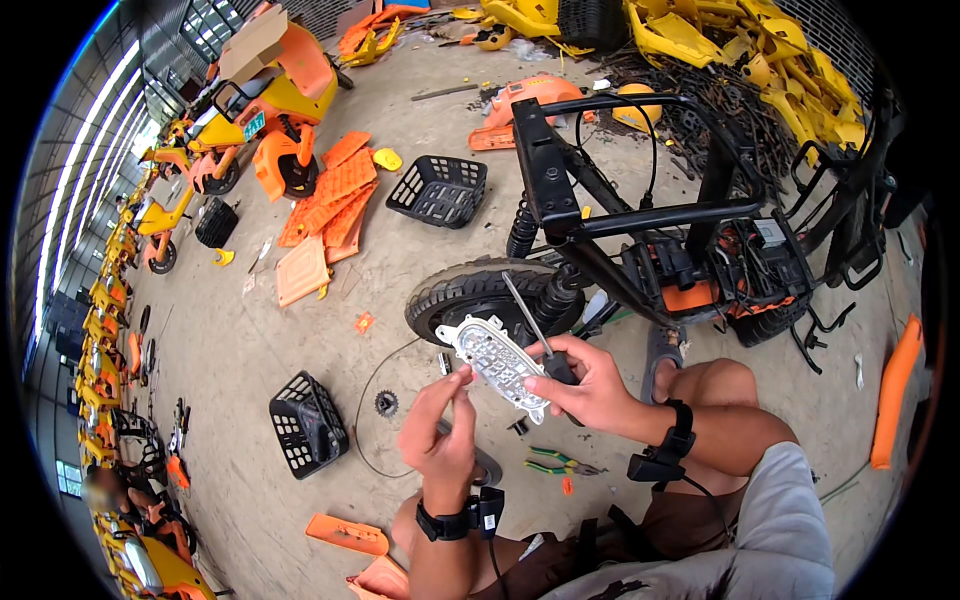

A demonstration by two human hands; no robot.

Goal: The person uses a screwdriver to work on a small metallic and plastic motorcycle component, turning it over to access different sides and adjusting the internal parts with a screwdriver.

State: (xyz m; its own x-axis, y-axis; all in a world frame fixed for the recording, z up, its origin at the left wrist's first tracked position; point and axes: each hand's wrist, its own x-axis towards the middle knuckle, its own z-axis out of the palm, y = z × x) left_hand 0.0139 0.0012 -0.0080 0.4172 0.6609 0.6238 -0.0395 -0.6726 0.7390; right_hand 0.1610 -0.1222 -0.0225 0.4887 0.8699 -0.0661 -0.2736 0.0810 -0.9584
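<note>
My right hand (600, 385) grips a screwdriver (527, 305) by its dark handle, the shaft pointing up and left. The same hand's thumb presses on a silvery, oblong metal housing (490, 362) with ridged relief and mounting tabs at its ends. At the housing's lower left edge my left hand (440, 425) has thumb and fingers pinched together. What they hold, if anything, is too small to make out. The housing hangs in front of the rear wheel (470, 295) of a stripped scooter frame (640, 225).
Green-handled pliers (565, 462), a small sprocket (386, 403) and a thin cable (362, 410) lie on the floor. Black baskets (308, 425) stand to the left. Orange panels (335, 200) and a yellow panel heap (745, 45) lie farther off; parked scooters (105, 345) line the left.
</note>
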